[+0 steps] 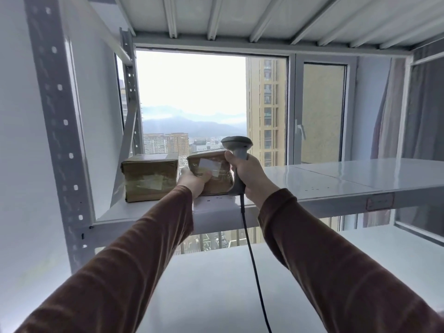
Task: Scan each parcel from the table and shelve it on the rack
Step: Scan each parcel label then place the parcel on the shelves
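Two brown taped parcels are on the white rack shelf (336,186). One parcel (149,179) stands at the shelf's left end. The second parcel (216,169), with a white label on its front, sits just right of it at the shelf's front edge. My left hand (194,181) grips this second parcel at its lower left corner. My right hand (249,176) holds a grey barcode scanner (237,152) by the handle, right beside the parcel, with its head above the parcel's right corner. A black cable (252,255) hangs down from the scanner.
A grey perforated rack upright (60,121) rises at the left, with another shelf's underside (240,18) overhead and a lower white shelf (216,284) below my arms. Behind the rack is a window (192,97). A curtain (384,131) hangs at the right.
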A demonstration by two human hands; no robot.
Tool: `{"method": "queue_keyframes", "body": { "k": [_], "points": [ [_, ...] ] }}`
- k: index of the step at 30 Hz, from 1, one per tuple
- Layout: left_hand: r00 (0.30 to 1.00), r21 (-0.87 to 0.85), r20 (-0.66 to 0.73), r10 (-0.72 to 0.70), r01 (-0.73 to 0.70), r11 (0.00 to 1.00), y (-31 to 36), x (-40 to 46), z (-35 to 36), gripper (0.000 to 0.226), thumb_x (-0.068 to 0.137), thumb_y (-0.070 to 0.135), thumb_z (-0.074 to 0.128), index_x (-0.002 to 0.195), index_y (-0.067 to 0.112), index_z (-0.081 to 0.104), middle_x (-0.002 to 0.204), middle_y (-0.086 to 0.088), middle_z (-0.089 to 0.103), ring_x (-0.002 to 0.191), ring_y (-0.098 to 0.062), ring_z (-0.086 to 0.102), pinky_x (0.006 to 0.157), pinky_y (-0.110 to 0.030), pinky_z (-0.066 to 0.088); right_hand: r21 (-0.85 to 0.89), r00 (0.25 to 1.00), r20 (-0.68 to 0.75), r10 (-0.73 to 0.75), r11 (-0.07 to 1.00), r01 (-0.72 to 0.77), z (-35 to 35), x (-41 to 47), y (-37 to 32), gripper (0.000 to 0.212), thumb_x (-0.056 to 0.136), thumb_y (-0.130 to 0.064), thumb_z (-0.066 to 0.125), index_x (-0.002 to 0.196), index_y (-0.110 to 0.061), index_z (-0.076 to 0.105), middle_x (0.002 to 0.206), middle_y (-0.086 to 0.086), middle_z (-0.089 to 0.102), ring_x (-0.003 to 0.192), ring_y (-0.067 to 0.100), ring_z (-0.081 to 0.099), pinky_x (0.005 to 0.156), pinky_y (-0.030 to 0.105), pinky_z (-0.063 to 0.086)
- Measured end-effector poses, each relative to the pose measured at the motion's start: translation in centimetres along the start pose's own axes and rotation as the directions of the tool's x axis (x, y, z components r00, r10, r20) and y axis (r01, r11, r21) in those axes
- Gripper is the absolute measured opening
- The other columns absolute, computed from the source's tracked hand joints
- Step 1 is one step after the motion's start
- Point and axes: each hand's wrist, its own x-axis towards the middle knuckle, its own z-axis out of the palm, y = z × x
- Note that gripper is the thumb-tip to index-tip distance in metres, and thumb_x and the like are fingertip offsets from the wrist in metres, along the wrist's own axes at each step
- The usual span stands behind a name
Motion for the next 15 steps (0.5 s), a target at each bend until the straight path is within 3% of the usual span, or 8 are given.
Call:
{"method": "queue_keyframes", "body": {
  "k": [3, 6, 8, 10, 12, 14, 15],
  "points": [
    [1.0, 0.084, 0.014, -0.027, 0.026, 0.996, 5.2, -6.9, 0.1, 0.115, 0.082, 0.056, 0.078, 0.164, 0.01, 0.012, 0.158, -0.015, 0.045, 0.143, -0.035, 0.048, 0.12, -0.047, 0.038, -0.089, 0.996, -0.056, -0.064, 0.994, 0.059, -0.7, -0.7, -0.1, 0.026, 0.094, -0.032, 0.074, 0.105, -0.012, 0.064, 0.084, -0.001, 0.059, 0.08, 0.019, 0.058, 0.083, 0.045, 0.053],
    [0.999, 0.139, -0.009, 0.053, -0.051, 0.989, 6.1, -9.9, 0.5, 0.113, 0.095, 0.047, 0.069, 0.164, 0.013, -0.013, 0.174, -0.014, 0.006, 0.16, -0.03, 0.012, 0.129, -0.045, 0.017, -0.141, 0.99, -0.092, -0.103, 0.986, 0.09, -1.6, -1.5, -0.5, 0.028, 0.092, -0.035, 0.074, 0.108, -0.013, 0.064, 0.087, -0.002, 0.059, 0.083, 0.02, 0.058, 0.088, 0.049, 0.058],
    [0.982, 0.17, -0.049, 0.182, -0.171, 0.97, 6.5, -12.0, 1.2, 0.108, 0.098, 0.046, 0.067, 0.165, 0.015, -0.012, 0.175, -0.007, -0.006, 0.161, -0.023, -0.002, 0.131, -0.043, 0.005, -0.175, 0.985, -0.118, -0.123, 0.979, 0.101, -2.4, -2.6, -0.9, 0.029, 0.092, -0.035, 0.074, 0.109, -0.014, 0.064, 0.088, -0.001, 0.059, 0.085, 0.022, 0.058, 0.087, 0.054, 0.06],
    [0.941, 0.178, -0.094, 0.326, -0.306, 0.935, 7.3, -14.1, 2.3, 0.098, 0.099, 0.04, 0.067, 0.166, 0.018, -0.002, 0.175, -0.004, -0.003, 0.161, -0.019, -0.002, 0.13, -0.04, 0.003, -0.191, 0.978, -0.146, -0.147, 0.974, 0.118, -3.4, -4.2, -1.3, 0.028, 0.093, -0.033, 0.073, 0.11, -0.014, 0.063, 0.092, 0.003, 0.06, 0.085, 0.022, 0.058, 0.067, 0.041, 0.06],
    [0.899, 0.133, -0.107, 0.424, -0.41, 0.903, 8.3, -16.1, 3.6, 0.088, 0.099, 0.034, 0.068, 0.166, 0.02, 0.012, 0.173, -0.004, 0.012, 0.158, -0.02, 0.01, 0.128, -0.038, 0.011, -0.211, 0.972, -0.172, -0.161, 0.97, 0.123, -4.9, -5.9, -1.6, 0.026, 0.095, -0.031, 0.072, 0.114, -0.015, 0.062, 0.108, 0.011, 0.067, 0.094, 0.026, 0.065, 0.052, 0.028, 0.055],
    [0.889, 0.055, -0.078, 0.451, -0.448, 0.893, 8.9, -17.5, 5.4, 0.076, 0.098, 0.032, 0.068, 0.161, 0.019, 0.027, 0.165, -0.006, 0.029, 0.152, -0.023, 0.027, 0.125, -0.041, 0.022, -0.216, 0.962, -0.199, -0.186, 0.966, 0.142, -6.8, -7.8, -1.7, 0.027, 0.095, -0.028, 0.072, 0.118, -0.017, 0.061, 0.121, 0.012, 0.068, 0.107, 0.027, 0.067, 0.059, 0.033, 0.059],
    [0.89, 0.024, -0.061, 0.452, -0.452, 0.892, 9.0, -18.1, 6.5, 0.07, 0.098, 0.031, 0.069, 0.157, 0.018, 0.034, 0.161, -0.005, 0.035, 0.148, -0.023, 0.034, 0.124, -0.044, 0.028, -0.227, 0.957, -0.216, -0.195, 0.963, 0.145, -7.9, -8.8, -1.8, 0.028, 0.095, -0.027, 0.072, 0.119, -0.019, 0.061, 0.121, 0.009, 0.068, 0.106, 0.024, 0.068, 0.066, 0.042, 0.062]
  ]
}}
